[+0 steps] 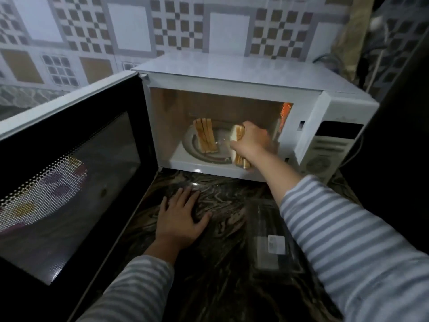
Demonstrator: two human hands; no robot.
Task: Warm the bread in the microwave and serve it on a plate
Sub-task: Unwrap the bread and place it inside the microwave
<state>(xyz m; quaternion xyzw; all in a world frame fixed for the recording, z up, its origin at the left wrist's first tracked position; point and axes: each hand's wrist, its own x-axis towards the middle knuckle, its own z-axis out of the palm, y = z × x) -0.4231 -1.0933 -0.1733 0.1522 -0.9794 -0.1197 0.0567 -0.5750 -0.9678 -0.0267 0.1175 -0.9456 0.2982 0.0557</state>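
Note:
A white microwave [243,73] stands on the dark marbled counter with its door [69,182] swung wide open to the left. On the glass turntable [222,145] inside, a stack of bread slices [205,137] stands on edge. My right hand [251,140] reaches into the cavity and grips a second stack of bread slices [236,141] at the right side of the turntable. My left hand [180,217] lies flat, fingers spread, on the counter in front of the microwave.
A clear plastic bread package [271,240] with a white label lies on the counter [220,287] below my right forearm. The open door blocks the left side. The control panel [329,147] is at the microwave's right. A tiled wall [130,26] stands behind.

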